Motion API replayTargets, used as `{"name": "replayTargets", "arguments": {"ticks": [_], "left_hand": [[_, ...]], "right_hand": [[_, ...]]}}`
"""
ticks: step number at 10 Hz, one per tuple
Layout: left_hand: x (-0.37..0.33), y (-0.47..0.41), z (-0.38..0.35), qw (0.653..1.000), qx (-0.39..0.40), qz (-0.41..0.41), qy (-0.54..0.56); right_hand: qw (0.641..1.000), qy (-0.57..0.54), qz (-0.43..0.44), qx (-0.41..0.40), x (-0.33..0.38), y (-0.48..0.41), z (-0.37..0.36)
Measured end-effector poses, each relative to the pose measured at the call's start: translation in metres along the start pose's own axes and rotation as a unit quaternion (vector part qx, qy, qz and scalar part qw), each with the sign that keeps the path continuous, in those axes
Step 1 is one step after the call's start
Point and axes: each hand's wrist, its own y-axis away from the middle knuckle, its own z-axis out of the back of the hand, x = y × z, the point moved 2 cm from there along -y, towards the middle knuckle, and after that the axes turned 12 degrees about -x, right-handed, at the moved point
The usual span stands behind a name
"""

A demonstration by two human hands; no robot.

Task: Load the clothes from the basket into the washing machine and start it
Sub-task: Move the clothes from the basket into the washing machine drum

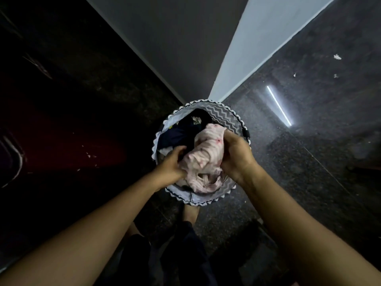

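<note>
A round laundry basket [224, 114] with a grey zigzag lining and a white scalloped rim stands on the dark floor straight below me. A pale pink striped garment [206, 157] is bunched on top of the clothes in it. My left hand [172, 164] grips the garment's left side and my right hand [237, 153] grips its right side. A dark navy garment [179, 134] lies under it at the back left of the basket. The washing machine is not in sight.
A white wall corner [243, 54] juts out just behind the basket. Speckled dark stone floor [309, 141] spreads to the right, with a light streak reflected in it. The left side is very dark. My bare foot [190, 213] stands just in front of the basket.
</note>
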Motion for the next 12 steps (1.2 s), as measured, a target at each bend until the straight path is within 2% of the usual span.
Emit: {"name": "replayTargets", "arguments": {"ticks": [1,2,3,4,5,6,7,8,9,10,11,12], "left_hand": [[-0.003,0.004,-0.006,0.998,0.045,-0.041,-0.007],[-0.018,0.006,-0.012,0.999,0.032,-0.016,0.004],[-0.037,0.006,-0.01,0.979,-0.03,0.07,0.191],[-0.066,0.013,0.001,0.937,-0.103,0.067,0.326],[-0.083,0.02,0.005,0.958,-0.1,0.0,0.27],[-0.091,0.025,0.001,0.979,-0.039,-0.054,0.192],[-0.096,0.035,0.009,0.982,0.043,-0.098,0.155],[-0.081,0.037,0.025,0.985,0.074,-0.089,0.126],[-0.067,0.039,0.024,0.993,0.072,-0.076,0.054],[-0.065,0.038,0.013,0.995,0.019,-0.078,0.064],[-0.075,0.036,0.006,0.991,-0.076,-0.08,0.078],[-0.085,0.034,0.006,0.974,-0.177,-0.02,0.138]], "right_hand": [[0.993,-0.028,-0.073,0.09,0.021,0.045,-0.025],[0.98,-0.026,-0.086,0.179,0.042,0.08,-0.039],[0.972,0.178,0.151,0.03,0.05,0.055,-0.017],[0.621,0.703,0.333,-0.095,0.035,0.005,0.036],[0.629,0.713,0.305,-0.046,0.014,-0.014,0.064],[0.717,0.591,0.358,0.091,-0.015,-0.008,0.056],[0.938,0.291,0.191,0.018,-0.029,0.003,0.049],[0.999,-0.021,0.028,-0.026,-0.023,0.007,0.056],[0.997,-0.045,-0.035,-0.055,-0.022,0.002,0.061],[0.985,0.103,0.057,-0.123,-0.026,-0.003,0.058],[0.898,0.263,0.299,-0.188,-0.019,0.013,0.052],[0.753,0.41,0.512,-0.056,-0.016,0.038,0.046]]}}
